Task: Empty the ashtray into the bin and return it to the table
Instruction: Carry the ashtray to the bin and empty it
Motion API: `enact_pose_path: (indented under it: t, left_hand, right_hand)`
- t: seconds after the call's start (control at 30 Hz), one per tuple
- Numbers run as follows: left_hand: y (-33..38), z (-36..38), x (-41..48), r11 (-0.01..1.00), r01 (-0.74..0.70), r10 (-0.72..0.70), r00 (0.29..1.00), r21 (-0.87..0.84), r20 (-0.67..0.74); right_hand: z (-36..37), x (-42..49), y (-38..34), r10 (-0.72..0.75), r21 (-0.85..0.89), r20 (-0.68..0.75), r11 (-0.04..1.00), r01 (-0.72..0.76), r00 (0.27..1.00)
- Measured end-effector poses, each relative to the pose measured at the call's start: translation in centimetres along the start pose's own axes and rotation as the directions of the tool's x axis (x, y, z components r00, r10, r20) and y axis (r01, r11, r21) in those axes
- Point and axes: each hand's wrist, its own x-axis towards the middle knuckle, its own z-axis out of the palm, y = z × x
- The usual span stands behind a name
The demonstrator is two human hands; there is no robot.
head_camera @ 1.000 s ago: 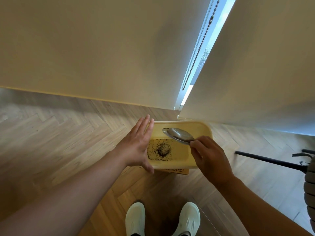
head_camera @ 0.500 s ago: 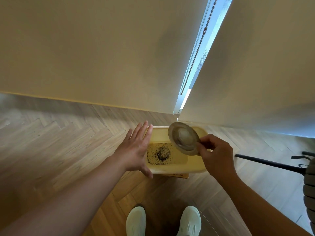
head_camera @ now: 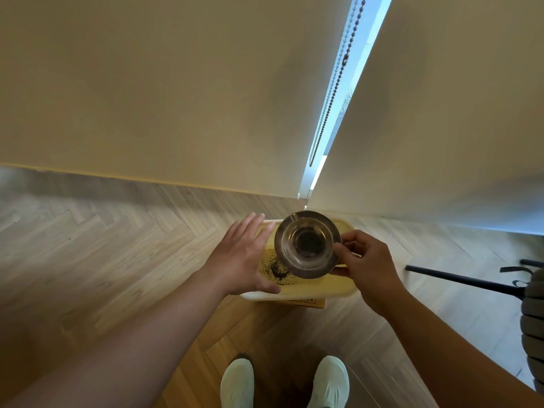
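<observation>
A round metal ashtray hangs over the yellow bin, its hollow turned up toward me. My right hand pinches its right rim between thumb and fingers. Dark ash lies on the bin's floor, partly hidden under the ashtray. My left hand rests flat against the bin's left edge, fingers spread, holding nothing.
The bin stands on a herringbone wood floor against pale roller blinds, with a bead chain hanging in the gap. A black chair leg and a dark chair are at the right. My white shoes stand just behind the bin.
The ashtray has been turned from tipped edge-on over the bin to facing up toward me, and it has risen slightly. My left hand stays at the bin's left edge.
</observation>
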Motion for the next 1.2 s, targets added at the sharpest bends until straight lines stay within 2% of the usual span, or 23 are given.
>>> enact_pose_path:
  t: [0.23, 0.4, 0.57, 0.67, 0.77, 0.93, 1.07, 1.2]
  left_hand:
    - [0.8, -0.3, 0.1, 0.997, -0.01, 0.002, 0.995, -0.082, -0.098]
    - [0.9, -0.6, 0.0, 0.998, -0.009, -0.001, 0.99, -0.069, -0.138]
    - [1.0, -0.8, -0.1, 0.998, -0.013, 0.004, 0.988, -0.055, -0.152]
    - [1.0, -1.0, -0.5, 0.999, -0.02, 0.014, 0.988, -0.04, -0.153]
    - [1.1, -1.2, -1.0, 0.999, -0.031, 0.026, 0.988, -0.032, -0.151]
    - [1.8, -1.7, -2.2, 0.998, -0.032, 0.025, 0.991, -0.047, -0.129]
    - [2.5, -2.4, -3.5, 0.996, -0.044, 0.032, 0.989, -0.08, -0.141]
    - [3.6, -3.1, -5.4, 0.995, -0.043, 0.03, 0.989, -0.09, -0.143]
  right_hand:
    - [-0.1, -0.1, -0.6, 0.081, 0.063, 0.043, 0.994, -0.084, 0.996]
    - [-0.1, -0.6, -1.1, 0.076, 0.052, 0.081, 0.995, -0.08, 0.994]
    - [0.0, -1.0, -1.5, 0.007, -0.036, 0.127, 0.999, -0.003, 0.992]
    - [-0.3, -1.1, -1.4, -0.087, -0.132, 0.178, 0.985, 0.112, 0.98]
    - [-0.5, -1.7, -1.5, -0.235, -0.293, 0.273, 0.903, 0.313, 0.933]
    - [-0.8, -2.3, -1.5, -0.375, -0.332, 0.427, 0.781, 0.529, 0.823]
    - [-1.4, -2.9, -1.2, -0.367, -0.47, 0.432, 0.688, 0.553, 0.824]
    - [-1.7, -4.4, -1.2, -0.423, -0.544, 0.406, 0.601, 0.586, 0.81]
